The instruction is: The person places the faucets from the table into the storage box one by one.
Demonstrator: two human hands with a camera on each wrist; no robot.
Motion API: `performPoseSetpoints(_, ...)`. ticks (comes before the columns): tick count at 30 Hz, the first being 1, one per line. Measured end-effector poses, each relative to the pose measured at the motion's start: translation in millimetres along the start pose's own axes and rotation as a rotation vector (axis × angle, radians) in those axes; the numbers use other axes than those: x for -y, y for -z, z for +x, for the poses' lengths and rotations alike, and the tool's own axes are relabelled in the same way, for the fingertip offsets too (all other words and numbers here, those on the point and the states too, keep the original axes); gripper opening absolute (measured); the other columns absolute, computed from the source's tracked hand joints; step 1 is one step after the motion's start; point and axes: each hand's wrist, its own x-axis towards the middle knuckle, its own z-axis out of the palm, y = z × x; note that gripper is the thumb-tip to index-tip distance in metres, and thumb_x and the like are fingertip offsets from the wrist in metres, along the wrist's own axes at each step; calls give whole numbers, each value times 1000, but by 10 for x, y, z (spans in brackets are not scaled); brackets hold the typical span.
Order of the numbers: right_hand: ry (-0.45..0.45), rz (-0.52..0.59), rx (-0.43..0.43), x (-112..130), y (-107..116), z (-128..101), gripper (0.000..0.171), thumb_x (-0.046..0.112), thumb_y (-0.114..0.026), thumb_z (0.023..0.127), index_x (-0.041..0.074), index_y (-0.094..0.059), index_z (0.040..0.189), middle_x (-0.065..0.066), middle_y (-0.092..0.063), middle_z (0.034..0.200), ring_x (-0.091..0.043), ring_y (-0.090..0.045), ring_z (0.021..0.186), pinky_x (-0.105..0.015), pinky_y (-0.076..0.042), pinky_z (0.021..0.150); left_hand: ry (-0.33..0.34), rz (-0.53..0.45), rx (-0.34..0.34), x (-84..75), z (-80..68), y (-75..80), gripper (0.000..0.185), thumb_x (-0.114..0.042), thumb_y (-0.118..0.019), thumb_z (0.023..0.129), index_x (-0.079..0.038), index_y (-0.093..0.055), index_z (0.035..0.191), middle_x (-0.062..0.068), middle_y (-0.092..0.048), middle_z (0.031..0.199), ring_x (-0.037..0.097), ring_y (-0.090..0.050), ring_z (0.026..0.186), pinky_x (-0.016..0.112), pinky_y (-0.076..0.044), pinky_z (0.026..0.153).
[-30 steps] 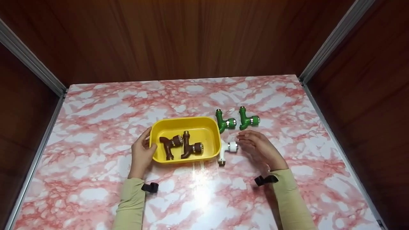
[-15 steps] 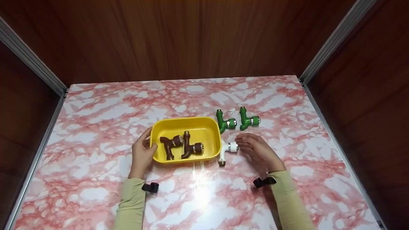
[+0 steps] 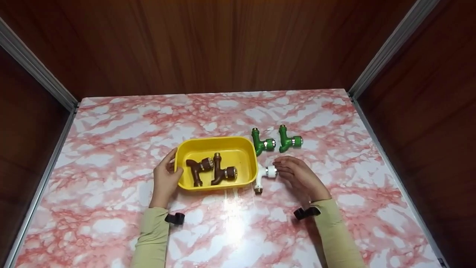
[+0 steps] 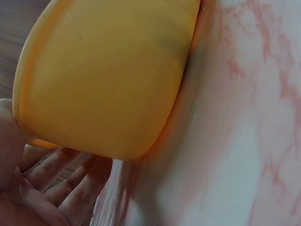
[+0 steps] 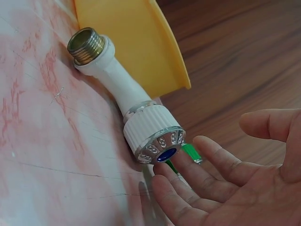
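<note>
Two brown taps (image 3: 211, 170) already lie in the yellow tub (image 3: 243, 149) in the head view, while a white tap (image 3: 264, 175) lies on the marble-patterned table (image 3: 111, 149) just beside the tub's right wall and two green taps (image 3: 277, 140) lie a little farther back, near each other and outside the tub; judging by that, the brown pair looks sorted and the white and green ones are left. From the same view the left hand (image 3: 164, 179) rests against the tub's left end, thumb on the rim, and the right hand (image 3: 299, 175) lies with its fingertips at the white tap's ribbed knob, fingers loosely extended rather than wrapped around it. The table is glossy pink-and-white with a bright glare patch near the front edge, boxed in by dark wood-grain panels with pale metal strips at the corners; both forearms wear pale yellow-green sleeves with black straps at the wrists. Seen from the left wrist, the tub's outer wall (image 4: 108, 80) fills most of the picture, and the left hand's fingers (image 4: 61, 188) lie relaxed and slightly spread under its rounded end, not pinching anything that shows. Seen from the right wrist, the white tap (image 5: 136, 117) lies with its brass threaded end toward the tub's wall (image 5: 131, 42) and its chrome-trimmed knob toward the palm; the right hand's fingers (image 5: 197, 174) are straight, a little apart, their tips just at the knob, though whether they press on it I cannot tell. A sliver of a green tap (image 5: 192, 153) shows behind the knob.
</note>
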Motion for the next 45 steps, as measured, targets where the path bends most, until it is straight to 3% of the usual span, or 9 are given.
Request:
performPoseSetpoints(6, -94, 4, -113, 32, -96, -3, 50, 29, -58, 94, -4, -49, 131, -23, -48, 134, -32, -53, 118, -40, -39, 102, -8, -9, 0, 0, -6, 0, 64, 11, -58, 81, -14, -51, 140, 13, -53, 133, 28, -61, 101, 22, -53, 70)
performPoseSetpoints(11, -99, 24, -120, 129, -196, -59, 50, 23, -54, 96, -8, -44, 133, -25, -45, 137, -31, -52, 118, -43, -36, 105, -14, -26, -8, 0, -6, -1, 63, 11, -58, 81, -13, -52, 139, 14, -57, 126, 28, -62, 98, 22, -53, 73)
performPoseSetpoints(17, -96, 4, -99, 110, -180, -41, 49, 23, -53, 97, -7, -43, 134, -25, -45, 136, -29, -54, 116, -43, -38, 103, -9, -15, -3, -6, -10, 11, 64, 12, -57, 81, -13, -51, 140, 15, -53, 133, 29, -60, 101, 23, -54, 72)
performPoseSetpoints(24, -127, 123, -152, 82, -226, -43, 47, 21, -60, 93, -5, -47, 130, -23, -47, 134, -32, -53, 116, -42, -37, 103, -8, 2, -1, -22, -3, 11, 65, 11, -58, 81, -14, -51, 140, 15, -57, 126, 28, -61, 97, 22, -53, 70)
performPoseSetpoints(29, -87, 185, -103, 16, -232, -30, 52, 10, -63, 90, -11, -41, 132, -27, -47, 132, -35, -52, 116, -45, -38, 103, -4, 13, 5, -12, -1, 7, 64, 11, -58, 81, -15, -51, 140, 12, -54, 132, 27, -60, 99, 23, -53, 68)
performPoseSetpoints(35, -37, 29, -82, 7, -218, -12, 48, 2, -64, 88, -12, -44, 130, -25, -56, 122, -33, -55, 112, -42, -40, 99, 6, 17, 5, -9, 2, 8, 65, 11, -57, 81, -14, -50, 140, 13, -53, 134, 27, -60, 101, 22, -53, 69)
performPoseSetpoints(45, 13, -205, -70, 7, -194, 26, 45, -7, -65, 83, -10, -50, 126, -23, -58, 119, -32, -55, 111, -33, -45, 94, 8, 24, -5, -22, 0, 1, 64, 10, -59, 81, -14, -51, 140, 14, -57, 127, 26, -61, 98, 22, -53, 70)
